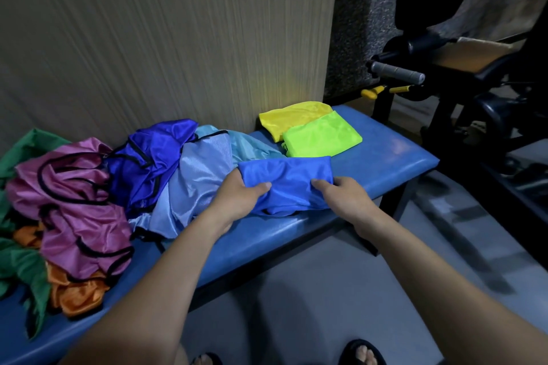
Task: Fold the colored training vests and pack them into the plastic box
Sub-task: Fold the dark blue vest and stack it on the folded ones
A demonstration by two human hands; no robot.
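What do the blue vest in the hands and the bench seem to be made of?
The blue vest looks like thin, shiny synthetic fabric, maybe polyester: it shines softly and creases where the left hand and right hand pinch it. The bench top looks like padded vinyl or faux leather: smooth, with glossy highlights and rounded edges. Its legs look like dark metal, though that is hard to tell.

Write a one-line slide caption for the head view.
Both hands, left hand and right hand, grip a folded blue vest on the blue bench, beside folded yellow and lime vests.
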